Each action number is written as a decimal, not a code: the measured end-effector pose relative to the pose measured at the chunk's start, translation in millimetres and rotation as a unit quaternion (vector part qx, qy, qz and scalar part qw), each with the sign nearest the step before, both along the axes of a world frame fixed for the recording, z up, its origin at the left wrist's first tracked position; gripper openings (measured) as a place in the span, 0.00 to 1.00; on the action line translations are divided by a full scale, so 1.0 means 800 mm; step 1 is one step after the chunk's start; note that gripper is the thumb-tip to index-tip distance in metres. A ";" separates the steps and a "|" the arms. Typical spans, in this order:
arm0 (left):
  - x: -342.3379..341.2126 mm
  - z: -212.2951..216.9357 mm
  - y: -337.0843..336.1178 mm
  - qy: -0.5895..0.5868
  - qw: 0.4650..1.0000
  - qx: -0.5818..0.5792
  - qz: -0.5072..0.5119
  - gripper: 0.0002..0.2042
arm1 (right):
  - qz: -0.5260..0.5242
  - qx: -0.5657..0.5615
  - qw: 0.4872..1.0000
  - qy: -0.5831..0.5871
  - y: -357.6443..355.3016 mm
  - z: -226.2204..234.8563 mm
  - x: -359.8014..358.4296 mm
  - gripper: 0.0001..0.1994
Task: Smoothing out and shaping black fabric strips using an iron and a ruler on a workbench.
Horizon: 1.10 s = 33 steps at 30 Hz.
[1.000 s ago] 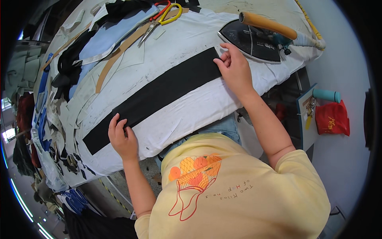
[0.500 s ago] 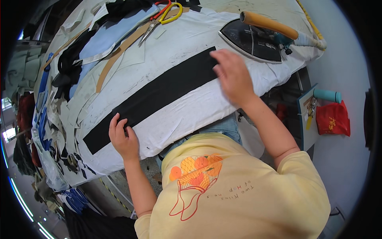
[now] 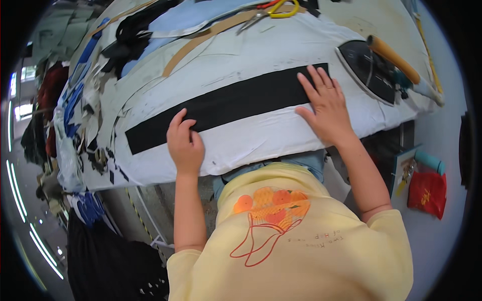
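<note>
A long black strip of fabric (image 3: pixel 241 103) lies flat across the white-covered table (image 3: pixel 261 133). My left hand (image 3: pixel 186 143) rests at the strip's near edge, left of its middle, fingertips on the cloth and fingers a little bent and apart. Toward the strip's right end, my right hand (image 3: pixel 326 108) lies with its fingers stretched and spread over the black fabric, the thumb on the white cover. Just beyond that end stands an iron (image 3: pixel 369 70) with a wooden handle, soleplate down on the cover; neither hand touches it.
Scissors (image 3: pixel 271 12) with yellow and red handles lie at the far side, by a brown strip (image 3: pixel 201 37) and light blue fabric (image 3: pixel 196 15). Fabric scraps heap along the left edge. A red pouch (image 3: pixel 427 194) and a turquoise bottle (image 3: pixel 430 162) are at the right.
My view has shifted, so the table appears turned and farther left. My right hand, blurred and partly raised over the strip's end before, now lies flat on it. The left hand stays at the near edge.
</note>
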<state>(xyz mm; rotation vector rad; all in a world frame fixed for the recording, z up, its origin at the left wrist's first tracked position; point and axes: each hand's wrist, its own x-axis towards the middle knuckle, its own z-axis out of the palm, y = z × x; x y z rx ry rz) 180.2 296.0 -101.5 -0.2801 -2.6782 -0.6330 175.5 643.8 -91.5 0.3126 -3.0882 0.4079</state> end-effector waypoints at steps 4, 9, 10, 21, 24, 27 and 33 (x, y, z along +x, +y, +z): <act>0.005 -0.001 -0.003 -0.012 1.000 0.005 0.012 0.11 | 0.008 0.012 1.000 0.001 0.001 -0.004 -0.001 0.36; 0.010 0.002 -0.013 0.013 0.998 -0.019 0.063 0.11 | 0.011 0.015 1.000 -0.004 -0.001 -0.001 -0.003 0.36; 0.009 0.007 -0.008 0.024 0.997 -0.022 0.069 0.13 | 0.014 0.016 1.000 -0.004 -0.003 -0.001 -0.003 0.36; 0.037 0.011 0.020 -0.044 0.997 -0.056 -0.031 0.13 | 0.165 0.021 0.986 -0.028 -0.005 0.012 -0.011 0.36; 0.033 0.026 0.024 -0.019 0.997 -0.070 -0.028 0.18 | 0.160 0.012 0.986 -0.040 -0.009 0.017 -0.011 0.35; 0.038 0.022 0.027 -0.080 0.992 -0.072 -0.070 0.25 | 0.145 0.020 0.988 -0.037 -0.013 0.019 -0.009 0.34; 0.045 0.014 0.012 -0.039 0.975 -0.114 0.186 0.34 | 0.145 0.024 0.989 -0.022 -0.013 0.014 -0.007 0.34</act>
